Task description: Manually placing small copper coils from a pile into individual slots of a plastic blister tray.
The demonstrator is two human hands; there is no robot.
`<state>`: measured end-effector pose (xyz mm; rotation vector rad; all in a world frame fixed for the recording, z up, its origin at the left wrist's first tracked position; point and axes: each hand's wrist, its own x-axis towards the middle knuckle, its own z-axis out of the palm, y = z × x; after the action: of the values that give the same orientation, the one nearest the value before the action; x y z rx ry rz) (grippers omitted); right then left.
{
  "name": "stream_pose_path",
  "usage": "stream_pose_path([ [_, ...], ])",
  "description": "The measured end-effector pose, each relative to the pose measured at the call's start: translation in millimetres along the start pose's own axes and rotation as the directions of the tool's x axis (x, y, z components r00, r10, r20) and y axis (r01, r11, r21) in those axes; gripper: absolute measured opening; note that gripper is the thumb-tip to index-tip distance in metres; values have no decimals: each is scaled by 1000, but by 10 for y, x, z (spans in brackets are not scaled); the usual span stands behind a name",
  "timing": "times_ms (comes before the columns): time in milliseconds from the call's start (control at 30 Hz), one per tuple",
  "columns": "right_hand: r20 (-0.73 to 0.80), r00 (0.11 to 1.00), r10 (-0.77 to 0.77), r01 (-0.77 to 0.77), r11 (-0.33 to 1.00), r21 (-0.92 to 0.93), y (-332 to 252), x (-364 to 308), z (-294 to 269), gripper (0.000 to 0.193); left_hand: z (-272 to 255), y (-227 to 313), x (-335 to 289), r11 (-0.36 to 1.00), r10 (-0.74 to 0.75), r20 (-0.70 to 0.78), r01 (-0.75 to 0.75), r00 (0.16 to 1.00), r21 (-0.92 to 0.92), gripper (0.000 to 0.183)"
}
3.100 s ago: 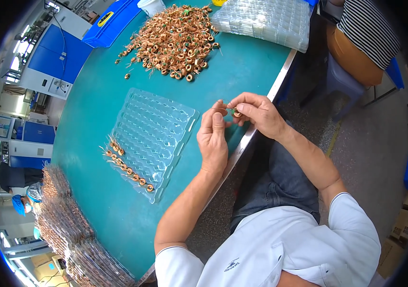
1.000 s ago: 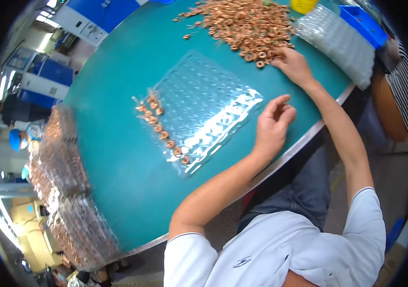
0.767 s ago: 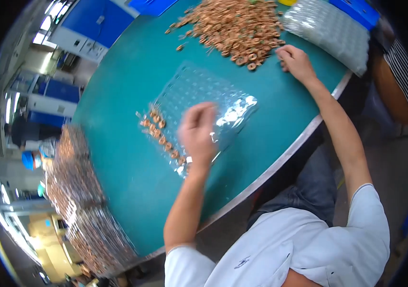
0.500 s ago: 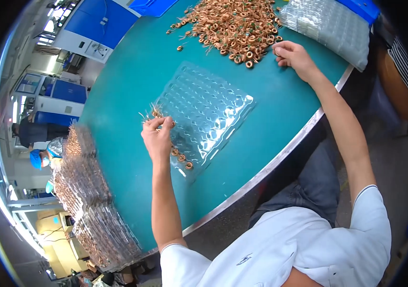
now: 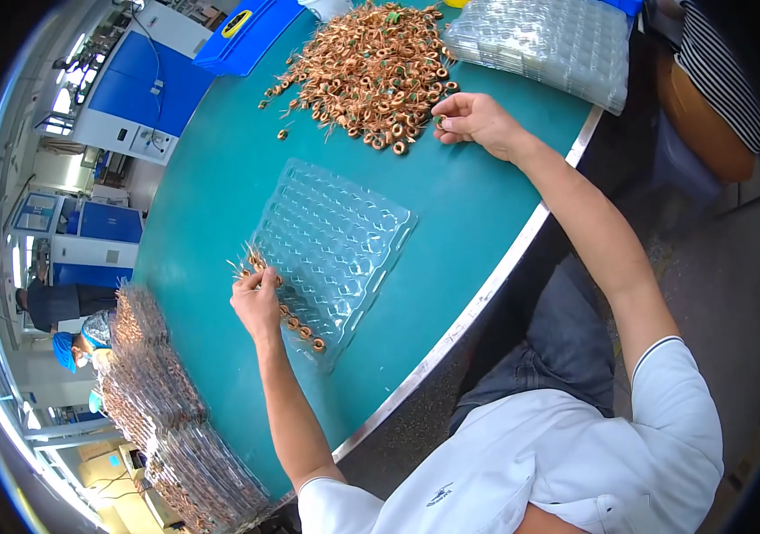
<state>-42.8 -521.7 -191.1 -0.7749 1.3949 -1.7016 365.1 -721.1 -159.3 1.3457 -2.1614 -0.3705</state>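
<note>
Since one second ago, the left hand (image 5: 257,304) has moved to the left edge of the clear tray (image 5: 340,218), mid-frame; its narrow fingers hide some copper coils (image 5: 305,332), and I cannot tell their hold. The right hand (image 5: 487,123) pinches a ring (image 5: 440,122) beside the coil heap (image 5: 367,76), upper centre. Filled trays (image 5: 162,400) stand lower left.

Coil row (image 5: 294,323) partly hidden behind the left hand (image 5: 257,309)
</note>
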Motion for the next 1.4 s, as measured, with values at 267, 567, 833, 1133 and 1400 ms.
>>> stream_pose_path([
  [267,-19,1000,25,-24,999,36,2,1,-42,24,61,-51,4,979,-138,24,133,990,154,22],
  [567,-12,999,53,-51,995,90,-9,13,-27,21,79,335,-218,894,42,-186,47,982,447,32],
  [833,87,994,65,-85,967,241,-14,30,-43,20,467,1632,-1139,686,619,68,-497,782,-532,23],
  [1133,22,995,95,-95,907,409,-34,25,-115,22,836,1839,-1344,555,715,186,-385,674,-737,13],
  [1400,-8,999,-52,51,997,-55,-334,-365,-42,20,761,1865,-1394,545,742,196,-407,641,-733,10],
])
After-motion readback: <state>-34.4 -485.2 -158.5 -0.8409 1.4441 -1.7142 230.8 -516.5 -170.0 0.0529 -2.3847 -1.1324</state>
